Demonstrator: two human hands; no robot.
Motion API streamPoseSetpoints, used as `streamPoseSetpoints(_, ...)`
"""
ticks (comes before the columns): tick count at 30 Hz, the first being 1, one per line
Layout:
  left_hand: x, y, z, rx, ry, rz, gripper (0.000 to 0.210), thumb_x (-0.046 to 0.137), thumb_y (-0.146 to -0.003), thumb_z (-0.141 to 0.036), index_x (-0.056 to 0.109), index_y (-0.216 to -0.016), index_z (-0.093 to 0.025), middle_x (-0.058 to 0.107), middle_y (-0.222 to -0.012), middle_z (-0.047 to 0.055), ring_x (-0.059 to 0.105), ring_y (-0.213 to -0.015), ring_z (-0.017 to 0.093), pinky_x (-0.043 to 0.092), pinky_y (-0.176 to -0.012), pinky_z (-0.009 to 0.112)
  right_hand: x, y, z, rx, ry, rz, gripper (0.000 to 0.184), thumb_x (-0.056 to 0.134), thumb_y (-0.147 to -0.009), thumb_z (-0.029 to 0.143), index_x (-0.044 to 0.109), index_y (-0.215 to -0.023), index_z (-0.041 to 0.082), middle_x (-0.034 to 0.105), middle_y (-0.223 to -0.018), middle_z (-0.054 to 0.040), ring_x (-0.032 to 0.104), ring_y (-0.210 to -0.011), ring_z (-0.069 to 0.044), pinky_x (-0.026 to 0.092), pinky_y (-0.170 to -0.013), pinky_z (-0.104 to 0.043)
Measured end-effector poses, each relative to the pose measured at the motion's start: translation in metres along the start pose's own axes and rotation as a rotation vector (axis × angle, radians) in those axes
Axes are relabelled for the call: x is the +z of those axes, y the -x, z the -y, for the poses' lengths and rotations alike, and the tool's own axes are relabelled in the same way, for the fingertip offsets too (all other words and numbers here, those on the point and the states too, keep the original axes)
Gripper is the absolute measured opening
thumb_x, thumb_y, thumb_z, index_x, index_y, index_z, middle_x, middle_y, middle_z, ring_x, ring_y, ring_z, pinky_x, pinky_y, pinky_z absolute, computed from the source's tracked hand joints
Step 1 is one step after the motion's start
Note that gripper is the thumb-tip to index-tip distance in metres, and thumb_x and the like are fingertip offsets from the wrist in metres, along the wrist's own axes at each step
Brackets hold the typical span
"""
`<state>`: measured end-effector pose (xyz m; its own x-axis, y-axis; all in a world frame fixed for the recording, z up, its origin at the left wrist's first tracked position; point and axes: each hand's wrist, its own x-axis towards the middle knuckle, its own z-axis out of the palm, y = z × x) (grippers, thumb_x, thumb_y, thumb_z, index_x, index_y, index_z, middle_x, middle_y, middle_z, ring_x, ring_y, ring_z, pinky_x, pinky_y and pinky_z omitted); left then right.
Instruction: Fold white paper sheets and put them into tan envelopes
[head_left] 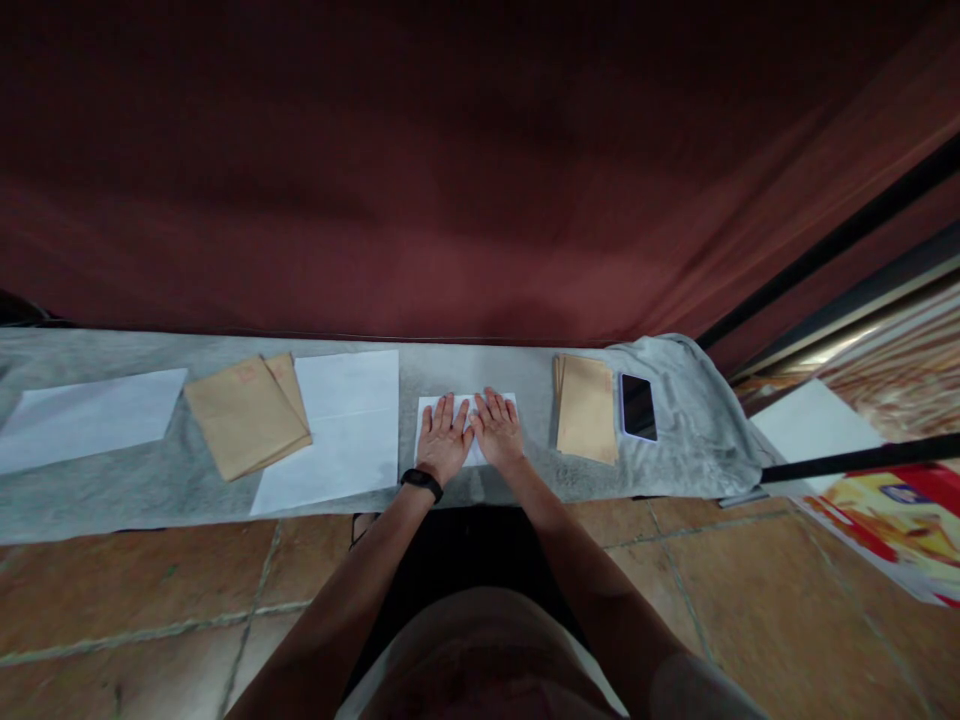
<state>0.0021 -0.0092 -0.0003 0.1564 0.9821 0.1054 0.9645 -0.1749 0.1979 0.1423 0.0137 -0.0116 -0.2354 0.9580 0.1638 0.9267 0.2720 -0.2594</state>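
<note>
Left hand: in the head view, the left hand (pixel 444 440) lies palm down, fingers extended and slightly spread; a dark wristband (pixel 422 484) circles its wrist.
Right hand: the right hand (pixel 497 430) lies flat beside it, fingers straight and pointing away from the body — the two thumbs meet or nearly so, which I cannot tell.
Paper under the hands: a white paper (pixel 476 458) sits on the grey cloth (pixel 697 420) directly in front of the person, both hands pressed flat on it, neither gripping.
Left of the hands: a larger white sheet (pixel 349 420) with a faint crease, its left side partly under overlapping brown envelopes (pixel 244 420); farther left, another white sheet (pixel 90 420).
Right of the hands: a small stack of brown envelopes — lying lengthwise away from the person — with a dark-screened phone (pixel 639 407) just beside it.
Surroundings: dark red fabric (pixel 450 250) beyond the cloth, brown floor tiles (pixel 712 560) below.
</note>
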Motion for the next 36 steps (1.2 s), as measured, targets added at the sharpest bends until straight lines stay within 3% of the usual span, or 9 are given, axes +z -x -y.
streamPoseSetpoints(6,0.001,0.003,0.008,-0.064,-0.029,0.008,0.065,0.033,-0.102,-0.048,0.035,-0.157,-0.014,0.022,-0.167,0.017,0.018,-0.156,0.031,0.013,-0.125,0.056,0.001,0.008,-0.015,0.05,0.022,-0.082,0.055,0.033,-0.107,0.04,0.042,-0.154,0.013,0.037,-0.162,-0.0161,0.036,-0.149,-0.028,0.025,-0.122,-0.051)
streamPoseSetpoints(15,0.007,0.011,0.015,-0.141,0.015,-0.091,0.067,0.03,-0.102,-0.042,0.032,-0.155,-0.001,0.028,-0.164,0.021,0.022,-0.155,0.031,0.02,-0.126,0.051,0.0,0.029,-0.036,0.106,0.047,-0.201,0.058,0.032,-0.107,0.037,0.039,-0.154,0.003,0.041,-0.158,-0.0215,0.04,-0.146,-0.03,0.03,-0.121,-0.051)
streamPoseSetpoints(20,0.001,0.022,0.012,-0.158,0.043,-0.112,0.066,0.028,-0.102,-0.039,0.035,-0.154,0.001,0.03,-0.163,0.022,0.024,-0.154,0.031,0.022,-0.126,0.051,-0.011,0.044,-0.032,0.174,0.044,-0.206,0.055,0.033,-0.106,0.03,0.041,-0.152,0.001,0.041,-0.157,-0.0231,0.04,-0.147,-0.031,0.031,-0.12,-0.053)
streamPoseSetpoints(25,-0.003,0.049,-0.009,-0.01,0.071,-0.099,0.06,0.029,-0.102,-0.033,0.032,-0.157,-0.009,0.032,-0.164,0.014,0.022,-0.155,0.025,0.023,-0.126,0.049,-0.021,0.068,0.0,-0.034,-0.028,-0.1,0.054,0.036,-0.106,0.031,0.038,-0.155,0.009,0.035,-0.162,-0.0151,0.035,-0.15,-0.028,0.033,-0.121,-0.048)
streamPoseSetpoints(29,-0.004,0.069,-0.02,0.086,0.063,-0.028,0.059,0.028,-0.099,-0.02,0.034,-0.157,-0.013,0.037,-0.163,0.01,0.026,-0.154,0.023,0.023,-0.127,0.048,-0.021,0.085,0.021,-0.126,-0.062,-0.031,0.05,0.032,-0.107,0.03,0.043,-0.153,0.013,0.041,-0.16,-0.0108,0.037,-0.149,-0.023,0.03,-0.124,-0.044)
streamPoseSetpoints(36,-0.008,0.087,-0.01,0.045,0.031,-0.051,0.059,0.032,-0.102,-0.031,0.038,-0.155,-0.007,0.036,-0.161,0.017,0.029,-0.153,0.027,0.026,-0.125,0.048,-0.019,0.101,0.008,-0.119,-0.005,-0.084,0.059,0.038,-0.107,0.041,0.035,-0.157,0.009,0.038,-0.161,-0.0152,0.038,-0.149,-0.026,0.032,-0.123,-0.046)
